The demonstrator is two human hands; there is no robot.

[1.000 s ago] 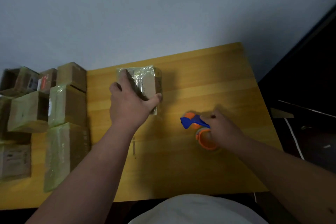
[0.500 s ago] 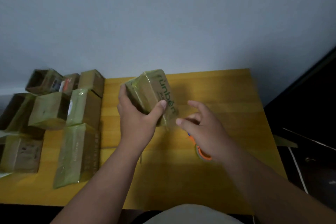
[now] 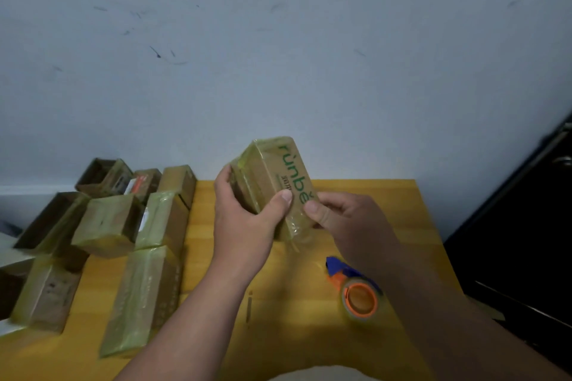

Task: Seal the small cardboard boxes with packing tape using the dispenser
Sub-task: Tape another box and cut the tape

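Observation:
A small cardboard box [image 3: 272, 176] wrapped in shiny tape, with green lettering on its top face, is held tilted above the yellow table [image 3: 387, 219]. My left hand [image 3: 247, 223] grips its near left end, thumb on the top face. My right hand [image 3: 346, 219] holds its near right corner, thumb pressed on the edge. The blue and orange tape dispenser [image 3: 356, 291] lies on the table below my right forearm, untouched.
Several taped and open cardboard boxes [image 3: 108, 226] crowd the table's left side, one long box [image 3: 142, 300] nearest me. A grey wall stands behind the table. Dark furniture [image 3: 526, 226] borders the table's right edge.
My right hand let go of the dispenser and rose to the box. My left hand lifted the box off the table and tilted it. The view tipped upward.

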